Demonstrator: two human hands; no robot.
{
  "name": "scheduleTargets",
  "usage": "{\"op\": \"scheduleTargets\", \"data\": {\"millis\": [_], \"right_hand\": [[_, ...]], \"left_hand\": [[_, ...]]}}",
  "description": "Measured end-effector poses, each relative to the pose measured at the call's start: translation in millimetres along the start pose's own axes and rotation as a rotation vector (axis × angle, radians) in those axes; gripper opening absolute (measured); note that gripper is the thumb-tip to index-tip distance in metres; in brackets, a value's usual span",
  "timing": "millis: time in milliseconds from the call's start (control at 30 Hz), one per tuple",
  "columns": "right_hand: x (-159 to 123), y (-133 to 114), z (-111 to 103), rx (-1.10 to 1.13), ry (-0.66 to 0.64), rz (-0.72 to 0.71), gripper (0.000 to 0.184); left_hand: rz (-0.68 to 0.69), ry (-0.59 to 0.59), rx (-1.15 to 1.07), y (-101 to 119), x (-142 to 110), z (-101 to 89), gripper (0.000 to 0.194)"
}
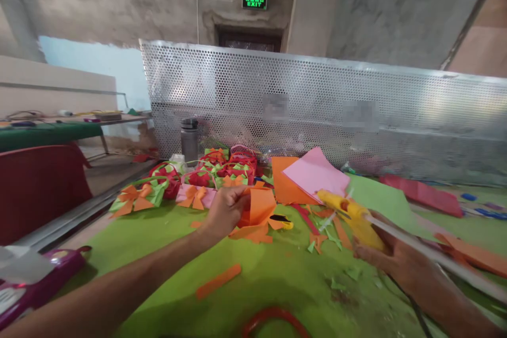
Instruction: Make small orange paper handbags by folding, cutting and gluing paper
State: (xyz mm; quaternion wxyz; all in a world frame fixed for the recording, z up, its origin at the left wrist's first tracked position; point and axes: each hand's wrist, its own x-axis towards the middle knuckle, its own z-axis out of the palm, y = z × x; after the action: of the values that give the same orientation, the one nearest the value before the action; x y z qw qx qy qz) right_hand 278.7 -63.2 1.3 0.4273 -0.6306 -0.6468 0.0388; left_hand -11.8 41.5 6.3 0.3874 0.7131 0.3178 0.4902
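My left hand point(227, 208) pinches the edge of a small orange paper basket point(262, 206) above the green tabletop. In my right hand point(396, 253) is a yellow glue gun point(356, 216), its nozzle pointing left toward the basket but apart from it. A white glue stick point(420, 245) runs out of the gun's back. Orange paper pieces point(253, 233) lie under the basket, and yellow-and-black scissors point(283, 222) rest just right of it. Closer to me lies an orange paper strip point(218, 281).
Finished paper baskets with bows point(196, 195) crowd the back left beside a grey bottle point(189, 142). Pink point(317, 174), orange and green sheets lie behind the glue gun. A perforated metal panel point(245, 79) borders the far edge. A purple device point(47, 280) stands at the left.
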Motion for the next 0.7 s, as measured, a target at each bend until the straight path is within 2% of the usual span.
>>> {"op": "scheduleTargets", "data": {"millis": [100, 167, 300, 400, 533, 700], "right_hand": [[-3.8, -11.0, 6.5, 0.127, -0.062, 0.049, 0.016], [-6.1, -19.7, 9.6, 0.153, -0.098, -0.005, 0.02], [-8.0, -37.2, 13.4, 0.017, -0.125, -0.3, 0.014], [-7.8, -47.1, 19.0, -0.021, -0.091, -0.522, 0.017], [-9.5, -53.7, 28.3, -0.016, -0.042, -0.49, 0.006], [-12.5, -55.2, 30.6, -0.099, -0.012, -0.542, 0.011]], "left_hand": [[-0.028, -0.02, -0.044, -0.7, -1.9, 2.7, 0.019], [-0.051, -0.044, -0.08, -0.1, -3.0, 4.3, 0.02], [-0.087, -0.088, -0.146, 4.5, -4.9, 8.0, 0.022], [-0.116, -0.12, -0.204, 7.6, -6.2, 10.5, 0.021], [-0.141, -0.119, -0.187, 8.5, -8.0, 12.0, 0.016], [-0.057, -0.126, -0.047, 7.3, -10.1, 11.9, 0.013]]}}
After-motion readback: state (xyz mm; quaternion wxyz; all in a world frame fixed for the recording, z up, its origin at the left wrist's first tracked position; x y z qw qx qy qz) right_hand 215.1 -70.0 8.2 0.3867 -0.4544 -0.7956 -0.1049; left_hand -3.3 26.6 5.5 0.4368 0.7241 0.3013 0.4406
